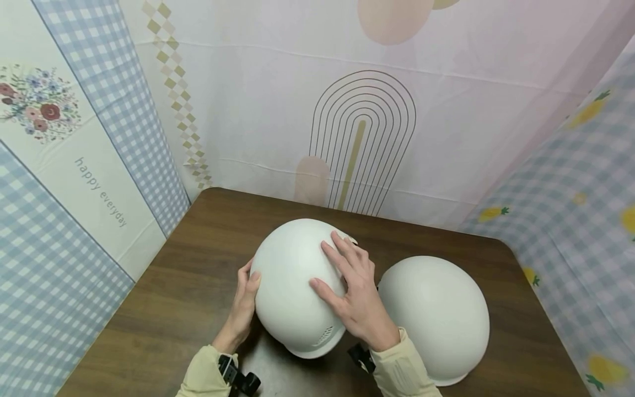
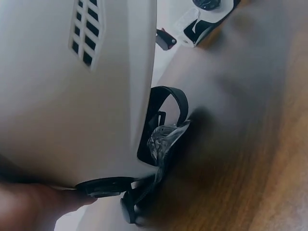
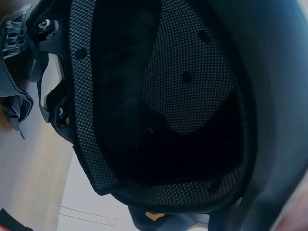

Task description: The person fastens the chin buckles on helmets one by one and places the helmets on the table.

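Note:
A white helmet [image 1: 292, 275] with small vent slots sits tilted between my two hands over the table. My left hand [image 1: 242, 309] grips its left side, thumb on the shell and the other fingers partly hidden behind it. On the upper right of the shell, my right hand [image 1: 354, 289] rests with its fingers spread. In the left wrist view a black strap [image 2: 179, 103] and some clear plastic [image 2: 166, 139] show under the rim. The right wrist view looks into the dark padded lining [image 3: 187, 86], with a clear buckle [image 3: 14, 36] at the left.
A second white helmet [image 1: 436, 314] stands dome up on the brown wooden table [image 1: 198, 242], close to my right forearm. Patterned cloths hang around the table: a pale one [image 1: 258, 110] behind, and checked ones at the left [image 1: 44, 231] and right [image 1: 570, 220].

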### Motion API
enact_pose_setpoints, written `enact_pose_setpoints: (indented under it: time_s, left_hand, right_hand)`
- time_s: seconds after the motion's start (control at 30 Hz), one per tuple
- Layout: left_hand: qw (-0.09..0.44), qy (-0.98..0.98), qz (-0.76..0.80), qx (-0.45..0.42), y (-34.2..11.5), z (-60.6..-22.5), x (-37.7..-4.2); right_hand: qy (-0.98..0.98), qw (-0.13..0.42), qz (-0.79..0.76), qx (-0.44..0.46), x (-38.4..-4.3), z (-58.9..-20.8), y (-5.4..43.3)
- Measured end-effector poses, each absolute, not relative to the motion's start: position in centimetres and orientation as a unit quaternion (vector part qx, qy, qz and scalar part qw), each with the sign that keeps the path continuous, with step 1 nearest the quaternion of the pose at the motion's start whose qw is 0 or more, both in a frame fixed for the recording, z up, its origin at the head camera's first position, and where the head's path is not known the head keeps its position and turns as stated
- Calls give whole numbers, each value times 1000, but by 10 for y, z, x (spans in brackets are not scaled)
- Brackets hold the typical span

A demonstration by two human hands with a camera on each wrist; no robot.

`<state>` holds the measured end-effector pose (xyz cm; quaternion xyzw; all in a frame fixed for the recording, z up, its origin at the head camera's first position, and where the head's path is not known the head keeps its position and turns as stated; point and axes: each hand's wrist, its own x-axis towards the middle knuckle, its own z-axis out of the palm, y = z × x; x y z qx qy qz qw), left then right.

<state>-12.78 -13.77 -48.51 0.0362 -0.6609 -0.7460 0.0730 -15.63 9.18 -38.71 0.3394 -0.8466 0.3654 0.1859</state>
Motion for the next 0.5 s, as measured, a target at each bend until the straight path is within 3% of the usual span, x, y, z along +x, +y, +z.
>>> enact_pose_setpoints:
  time_s: [0.3,0.5]
  left_hand:
    - [65,-666,-743,3,-141,-485,-127]
    - [145,-719,-675,-81,-154,-475,-125]
  right_hand:
    - [-854,188,364,320,-157,-385,91]
    - [-851,197,359,330,-158,-383,89]
